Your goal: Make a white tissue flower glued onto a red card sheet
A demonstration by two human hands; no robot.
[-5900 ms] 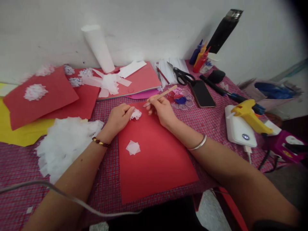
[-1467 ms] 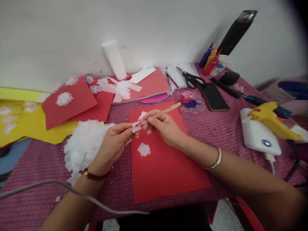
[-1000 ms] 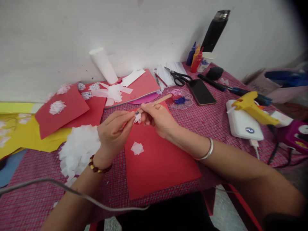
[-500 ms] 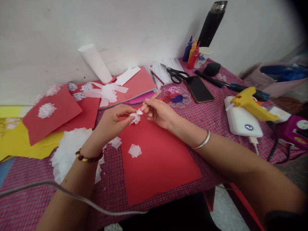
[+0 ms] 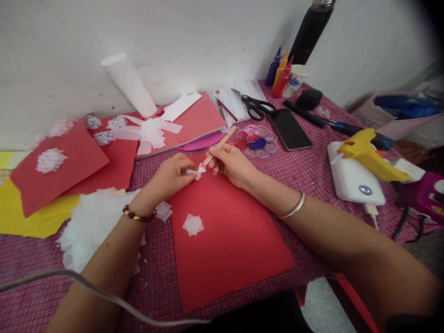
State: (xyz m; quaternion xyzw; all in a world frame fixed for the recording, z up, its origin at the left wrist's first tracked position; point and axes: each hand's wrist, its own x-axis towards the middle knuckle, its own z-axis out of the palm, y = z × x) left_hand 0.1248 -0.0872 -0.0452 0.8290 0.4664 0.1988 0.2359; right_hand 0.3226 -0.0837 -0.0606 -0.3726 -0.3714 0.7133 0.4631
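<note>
My right hand (image 5: 227,162) is closed on a flat wooden craft stick (image 5: 225,142), whose lower end meets a small piece of white tissue paper (image 5: 202,167). Pinched in my left hand (image 5: 176,173) is a white tissue paper flower (image 5: 194,173), partly hidden by the fingers; it touches the piece at the stick's tip. Both hands are over the far end of a red sheet of paper (image 5: 229,245). A star-shaped stack of tissue squares (image 5: 193,225) lies on this sheet, and more loose tissue squares (image 5: 163,211) sit by my left wrist.
A heap of tissue squares (image 5: 93,226) lies left, below red cards (image 5: 79,157) bearing paper flowers. Behind are a white paper roll (image 5: 130,85), scissors (image 5: 256,105), a paint palette (image 5: 256,140) and a phone (image 5: 290,129). A yellow glue gun (image 5: 371,155) rests right. A cable (image 5: 114,298) crosses the front.
My left hand has turned and closed more tightly round the tissue flower, bringing it against the piece at the stick's tip. The camera view has shifted slightly.
</note>
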